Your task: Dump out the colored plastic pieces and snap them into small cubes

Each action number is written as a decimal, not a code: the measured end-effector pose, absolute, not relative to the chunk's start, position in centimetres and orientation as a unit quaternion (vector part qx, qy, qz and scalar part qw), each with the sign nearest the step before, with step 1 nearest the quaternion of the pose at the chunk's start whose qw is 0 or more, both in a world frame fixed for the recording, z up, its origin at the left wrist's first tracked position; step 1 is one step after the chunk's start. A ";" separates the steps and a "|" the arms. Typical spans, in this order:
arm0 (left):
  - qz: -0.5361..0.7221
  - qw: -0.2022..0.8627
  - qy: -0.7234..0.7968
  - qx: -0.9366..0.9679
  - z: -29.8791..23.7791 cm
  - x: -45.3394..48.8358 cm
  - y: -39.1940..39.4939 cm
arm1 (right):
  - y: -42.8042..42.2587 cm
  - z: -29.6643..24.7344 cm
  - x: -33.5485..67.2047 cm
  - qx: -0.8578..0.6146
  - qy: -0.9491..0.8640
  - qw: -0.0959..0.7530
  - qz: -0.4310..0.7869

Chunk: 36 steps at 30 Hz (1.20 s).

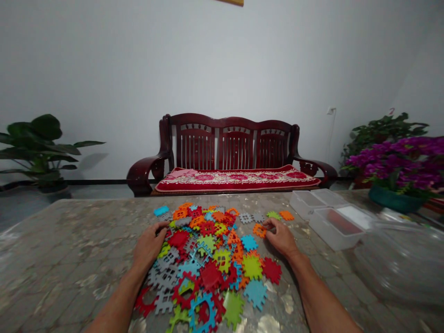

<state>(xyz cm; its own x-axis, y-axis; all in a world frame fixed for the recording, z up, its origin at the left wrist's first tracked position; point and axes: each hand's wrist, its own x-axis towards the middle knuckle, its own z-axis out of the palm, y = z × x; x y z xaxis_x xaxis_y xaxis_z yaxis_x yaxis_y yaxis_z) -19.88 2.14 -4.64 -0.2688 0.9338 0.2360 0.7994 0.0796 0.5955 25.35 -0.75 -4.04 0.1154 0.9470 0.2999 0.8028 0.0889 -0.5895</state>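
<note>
A heap of flat, notched plastic tiles (208, 259) in red, orange, green, blue and grey lies on the marbled table (69, 259) in front of me. My left hand (150, 245) rests on the heap's left edge, fingers curled down over grey and green tiles. My right hand (281, 237) sits at the heap's right edge, fingertips pinching an orange tile (259, 230). A few loose tiles, grey, green and orange (286, 215), lie just beyond it.
Two clear plastic boxes (333, 222) stand at the right of the table, a clear plastic sheet or bag (402, 263) in front of them. Purple flowers in a green pot (398, 185) are at the far right. A wooden bench (232, 157) and a plant (41, 148) stand beyond.
</note>
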 end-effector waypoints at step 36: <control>0.299 0.098 0.736 0.600 -5.0 -20.4 2.7 | -2.9 -3.4 27.7 -0.757 -0.609 0.236 -0.015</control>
